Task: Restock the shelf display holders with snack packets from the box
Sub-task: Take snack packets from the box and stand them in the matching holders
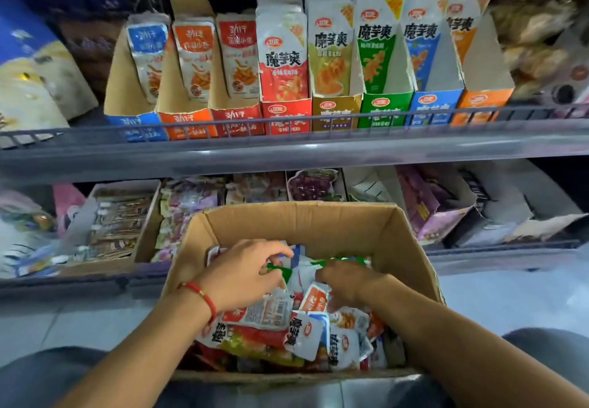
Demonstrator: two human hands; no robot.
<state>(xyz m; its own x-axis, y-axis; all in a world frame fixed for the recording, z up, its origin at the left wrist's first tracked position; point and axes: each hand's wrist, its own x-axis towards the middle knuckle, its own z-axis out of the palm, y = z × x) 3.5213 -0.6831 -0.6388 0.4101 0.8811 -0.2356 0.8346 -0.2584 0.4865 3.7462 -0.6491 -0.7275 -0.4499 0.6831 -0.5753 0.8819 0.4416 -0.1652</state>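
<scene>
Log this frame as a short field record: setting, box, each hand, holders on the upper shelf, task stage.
setting: shop shelving, cardboard box in front of the lower shelf
box contents: loose snack packets, mixed colours
left hand: inside the box, fingers curled on green packets; red bracelet on the wrist
right hand: inside the box, gripping green packets too
upper shelf: row of display holders; green holder, blue and orange ones at the right look low or empty
task stage: gathering packets, none lifted to the shelf yet
</scene>
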